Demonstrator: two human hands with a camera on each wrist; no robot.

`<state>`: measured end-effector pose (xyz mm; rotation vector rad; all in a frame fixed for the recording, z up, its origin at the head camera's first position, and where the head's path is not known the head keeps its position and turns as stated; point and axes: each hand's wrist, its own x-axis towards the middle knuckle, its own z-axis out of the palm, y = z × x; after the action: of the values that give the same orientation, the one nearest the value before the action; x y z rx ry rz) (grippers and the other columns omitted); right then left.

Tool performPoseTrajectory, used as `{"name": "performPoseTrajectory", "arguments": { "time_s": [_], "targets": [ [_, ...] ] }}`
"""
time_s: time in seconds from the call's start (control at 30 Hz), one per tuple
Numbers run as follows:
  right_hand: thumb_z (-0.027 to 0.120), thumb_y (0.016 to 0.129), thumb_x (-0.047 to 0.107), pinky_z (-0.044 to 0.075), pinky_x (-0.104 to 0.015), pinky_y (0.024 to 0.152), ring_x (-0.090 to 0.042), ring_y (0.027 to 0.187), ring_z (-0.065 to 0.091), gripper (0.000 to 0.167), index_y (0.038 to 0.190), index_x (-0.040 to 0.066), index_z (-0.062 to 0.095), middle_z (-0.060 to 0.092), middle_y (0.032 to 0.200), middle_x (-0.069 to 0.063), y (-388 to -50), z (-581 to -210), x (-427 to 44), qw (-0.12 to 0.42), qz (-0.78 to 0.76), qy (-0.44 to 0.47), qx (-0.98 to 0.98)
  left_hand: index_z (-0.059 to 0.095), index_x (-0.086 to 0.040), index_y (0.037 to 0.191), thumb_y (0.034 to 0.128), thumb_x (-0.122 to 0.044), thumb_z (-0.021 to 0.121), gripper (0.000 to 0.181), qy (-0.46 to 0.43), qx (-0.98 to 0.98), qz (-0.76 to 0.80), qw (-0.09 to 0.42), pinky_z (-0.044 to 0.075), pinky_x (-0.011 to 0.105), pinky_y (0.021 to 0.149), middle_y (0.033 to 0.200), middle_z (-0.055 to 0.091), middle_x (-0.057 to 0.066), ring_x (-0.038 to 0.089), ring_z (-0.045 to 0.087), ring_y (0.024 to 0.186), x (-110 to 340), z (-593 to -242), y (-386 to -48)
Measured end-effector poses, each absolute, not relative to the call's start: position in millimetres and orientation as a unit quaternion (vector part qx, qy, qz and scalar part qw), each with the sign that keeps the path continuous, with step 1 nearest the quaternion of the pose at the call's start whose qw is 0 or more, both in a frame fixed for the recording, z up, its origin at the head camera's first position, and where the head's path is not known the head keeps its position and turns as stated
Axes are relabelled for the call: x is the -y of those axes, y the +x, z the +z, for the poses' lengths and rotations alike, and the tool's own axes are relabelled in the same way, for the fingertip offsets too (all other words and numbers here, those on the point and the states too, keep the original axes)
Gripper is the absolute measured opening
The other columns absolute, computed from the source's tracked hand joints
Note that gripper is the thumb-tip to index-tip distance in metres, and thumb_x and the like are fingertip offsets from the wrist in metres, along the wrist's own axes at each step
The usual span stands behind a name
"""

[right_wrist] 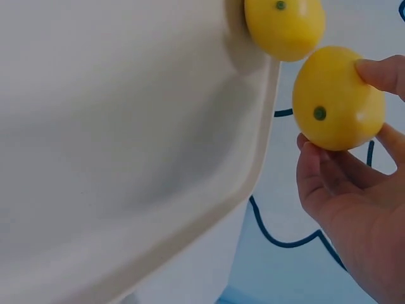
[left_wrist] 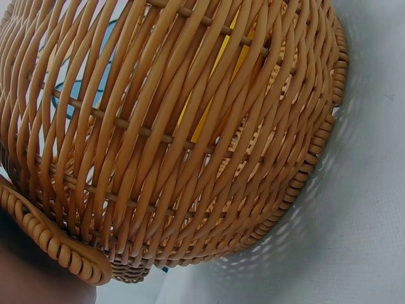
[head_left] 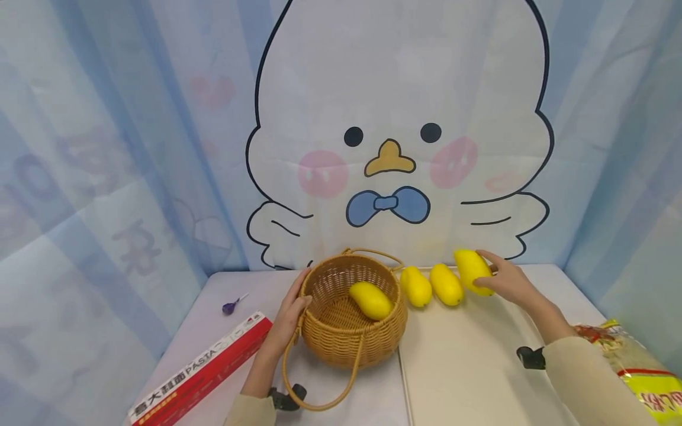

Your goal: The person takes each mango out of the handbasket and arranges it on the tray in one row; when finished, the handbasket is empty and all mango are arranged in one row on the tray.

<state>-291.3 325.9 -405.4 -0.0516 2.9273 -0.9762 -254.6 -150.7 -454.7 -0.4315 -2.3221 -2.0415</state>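
Observation:
My right hand (head_left: 512, 285) grips a yellow mango (head_left: 472, 271) between thumb and fingers, above the far right end of a cream tray (head_left: 479, 361). In the right wrist view that mango (right_wrist: 335, 101) shows a green stem spot, and the fingers curl under it. To its left, two more mangoes (head_left: 416, 287) lie side by side at the tray's far edge. My left hand (head_left: 290, 310) holds the left rim of a round wicker basket (head_left: 351, 346), where one mango (head_left: 371, 300) lies inside. Basket weave (left_wrist: 164, 139) fills most of the left wrist view.
A red and white pasta box (head_left: 205, 370) lies at the left, with a purple lollipop (head_left: 230, 307) behind it. At the right edge is a clear and yellow food bag (head_left: 634, 367). One basket handle (head_left: 325, 408) hangs forward. A printed curtain (head_left: 394, 89) stands behind the table.

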Motion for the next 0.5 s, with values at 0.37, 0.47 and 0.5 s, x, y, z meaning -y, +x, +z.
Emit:
{"name": "performPoseTrajectory", "arguments": {
  "time_s": [0.37,0.47,0.5],
  "targets": [
    [0.063,0.09,0.034,0.051,-0.059,0.088,-0.053,0.116,0.05,0.084,0.155,0.0,0.023,0.04,0.139,-0.044,-288.6,-429.5,-337.9,0.047,-0.302,0.009,-0.952,0.029,-0.043,0.152,0.1001,-0.022,0.04,0.057,-0.136,0.742,-0.657,0.008,0.018,0.057,0.124,0.163,0.024,-0.012,0.021,0.018,0.154,149.9,-452.2,-253.3],
    [0.063,0.09,0.035,0.05,-0.061,0.091,-0.054,0.118,0.049,0.085,0.155,0.0,0.022,0.038,0.14,-0.044,-289.1,-436.0,-338.5,0.054,-0.308,0.02,-0.95,0.029,-0.044,0.152,0.0998,-0.023,0.04,0.057,-0.135,0.742,-0.656,0.009,0.018,0.057,0.124,0.163,0.024,-0.012,0.021,0.019,0.154,150.2,-452.4,-253.1],
    [0.063,0.09,0.035,0.049,-0.062,0.092,-0.054,0.119,0.049,0.085,0.155,0.0,0.021,0.038,0.14,-0.044,-289.3,-437.8,-338.5,0.056,-0.311,0.022,-0.948,0.029,-0.044,0.152,0.0996,-0.024,0.04,0.057,-0.135,0.743,-0.656,0.009,0.018,0.057,0.124,0.163,0.024,-0.012,0.021,0.019,0.154,150.3,-452.6,-253.1]
  ]
}}
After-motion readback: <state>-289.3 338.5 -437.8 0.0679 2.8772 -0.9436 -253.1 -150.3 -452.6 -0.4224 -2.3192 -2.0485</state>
